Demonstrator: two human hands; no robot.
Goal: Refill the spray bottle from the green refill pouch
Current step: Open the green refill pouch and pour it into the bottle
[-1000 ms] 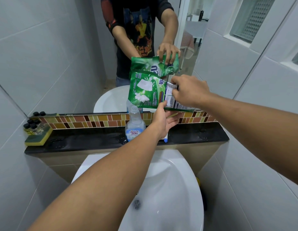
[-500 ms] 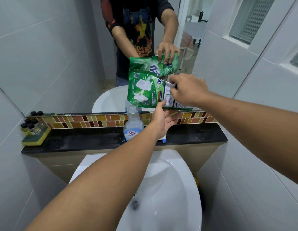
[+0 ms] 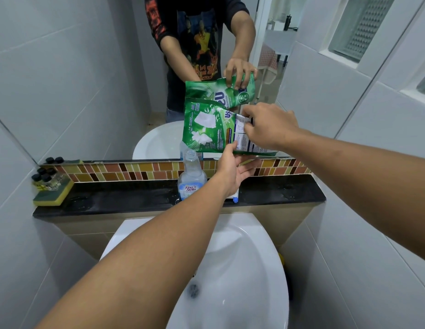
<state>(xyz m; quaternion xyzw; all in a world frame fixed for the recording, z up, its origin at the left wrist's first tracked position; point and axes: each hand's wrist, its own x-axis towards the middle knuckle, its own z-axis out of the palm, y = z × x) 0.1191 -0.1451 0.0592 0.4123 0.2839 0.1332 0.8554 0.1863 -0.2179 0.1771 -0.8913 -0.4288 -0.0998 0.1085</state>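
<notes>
The green refill pouch [image 3: 208, 129] hangs tilted above the black ledge, its lower left corner just over the open neck of the clear spray bottle [image 3: 192, 179]. My right hand [image 3: 268, 125] grips the pouch's right end. My left hand [image 3: 234, 169] is under the pouch, thumb touching its bottom edge, fingers spread. The bottle stands upright on the ledge with no spray head on it. A white and blue piece [image 3: 234, 198] lies on the ledge behind my left wrist, mostly hidden.
The black ledge [image 3: 126, 198] carries a yellow-green sponge [image 3: 53, 193] with several small black-capped bottles [image 3: 46, 178] at its left end. A mirror [image 3: 111, 67] rises behind the ledge. The white basin [image 3: 242, 269] is below. Tiled walls close in on both sides.
The pouch and both hands have held almost the same position over the bottle; the view has shifted slightly.
</notes>
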